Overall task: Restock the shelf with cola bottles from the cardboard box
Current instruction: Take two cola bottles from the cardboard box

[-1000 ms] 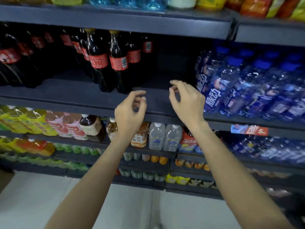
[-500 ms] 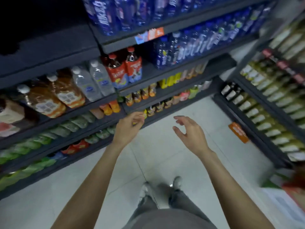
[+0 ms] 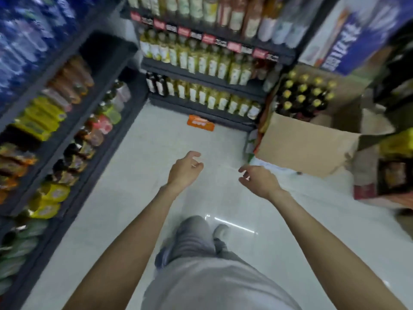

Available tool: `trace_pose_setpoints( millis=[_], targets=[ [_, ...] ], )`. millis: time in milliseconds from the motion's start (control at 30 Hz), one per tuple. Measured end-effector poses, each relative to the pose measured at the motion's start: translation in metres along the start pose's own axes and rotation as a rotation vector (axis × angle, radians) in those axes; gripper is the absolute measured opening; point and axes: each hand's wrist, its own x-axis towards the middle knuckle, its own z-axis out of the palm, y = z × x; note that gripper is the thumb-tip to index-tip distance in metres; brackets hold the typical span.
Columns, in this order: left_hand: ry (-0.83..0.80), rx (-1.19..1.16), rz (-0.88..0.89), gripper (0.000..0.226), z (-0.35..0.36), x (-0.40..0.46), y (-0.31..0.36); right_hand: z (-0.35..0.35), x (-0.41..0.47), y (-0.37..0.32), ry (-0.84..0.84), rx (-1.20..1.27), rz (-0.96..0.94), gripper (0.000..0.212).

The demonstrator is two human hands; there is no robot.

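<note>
An open cardboard box [image 3: 297,144] stands on the floor at the right, its near flap folded toward me. Inside it stand several dark cola bottles [image 3: 306,95] with yellow caps. My left hand [image 3: 184,170] hangs empty over the white floor, fingers loosely curled and apart. My right hand [image 3: 259,179] is empty too, fingers spread, a short way left of the box's near corner. The cola shelf is out of view.
Drink shelves [image 3: 67,121] run along the left. Another shelf unit [image 3: 201,74] with yellow bottles faces me at the aisle's end. An orange tag [image 3: 200,123] lies on the floor. More boxes and goods [image 3: 388,175] sit at the right. My legs and shoes [image 3: 196,238] are below.
The view has swung from the cola shelf down and right to the aisle floor and the box. Both empty hands dropped from shelf height to low over the floor.
</note>
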Motion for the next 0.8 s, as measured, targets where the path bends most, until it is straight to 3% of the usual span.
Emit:
trace_pose_setpoints(
  millis=[133,300,433,633,800],
  targets=[
    [-0.158,0.157,0.145,0.029,0.077,0.068,0.098,-0.064,0.015,0.114,0.106,0.024,0.155,0.030],
    [-0.188,0.189,0.224,0.024,0.153,0.164,0.190,-0.138,0.072,0.233,0.268,0.120,0.307,0.031],
    [-0.139,0.135,0.200,0.026,0.208,0.241,0.232,-0.177,0.135,0.306,0.303,0.174,0.283,0.025],
    [-0.159,0.063,0.225,0.032,0.289,0.323,0.290,-0.200,0.229,0.385,0.297,0.210,0.284,0.036],
    [-0.251,0.170,0.106,0.058,0.364,0.369,0.299,-0.195,0.303,0.443,0.239,0.188,0.324,0.053]
  ],
)
